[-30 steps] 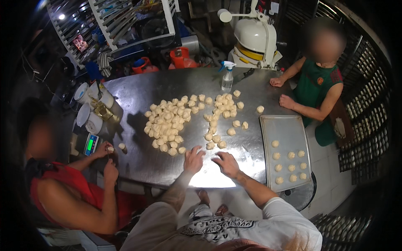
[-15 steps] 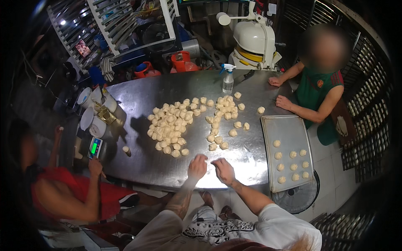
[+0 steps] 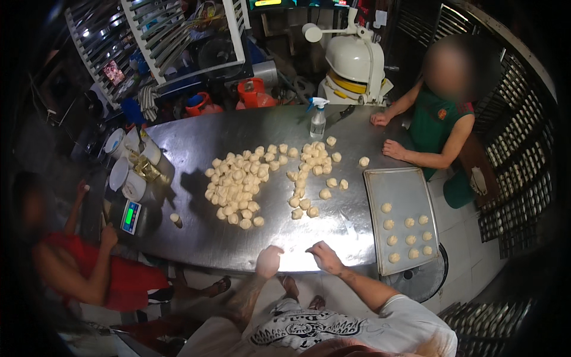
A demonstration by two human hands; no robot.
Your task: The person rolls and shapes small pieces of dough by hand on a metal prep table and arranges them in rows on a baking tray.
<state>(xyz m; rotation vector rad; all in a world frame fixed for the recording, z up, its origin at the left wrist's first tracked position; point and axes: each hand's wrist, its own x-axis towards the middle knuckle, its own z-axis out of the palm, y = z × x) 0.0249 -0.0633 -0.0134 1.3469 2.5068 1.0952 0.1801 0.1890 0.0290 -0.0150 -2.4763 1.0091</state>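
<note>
My left hand [image 3: 269, 262] is at the near edge of the steel table [image 3: 208, 247], its fingers loosely curled in and no item visible in it. To its right, my right hand [image 3: 326, 258] hovers by the same edge, empty, with bent fingers and the thumb standing apart. A gap separates the two hands. Beyond them lies a large heap of pale dough balls [image 3: 237, 183]. A smaller, looser group of dough balls [image 3: 314, 157] trails down toward my right hand. Neither hand touches the dough. A flat, shiny scraper-like piece [image 3: 350, 226] lies on the metal to the right.
On the right, a metal tray [image 3: 380, 184] holds several shaped dough pieces. A spray bottle [image 3: 317, 124] and a knife [image 3: 346, 111] are at the far edge. A person in green leans there. At left, a person in red sits beside a digital scale [image 3: 131, 216] and white tubs [image 3: 134, 185].
My hands have moved apart and closer to my body; the left one went down and left. The left person's hand has moved away from the scale. The whole view has shifted slightly.
</note>
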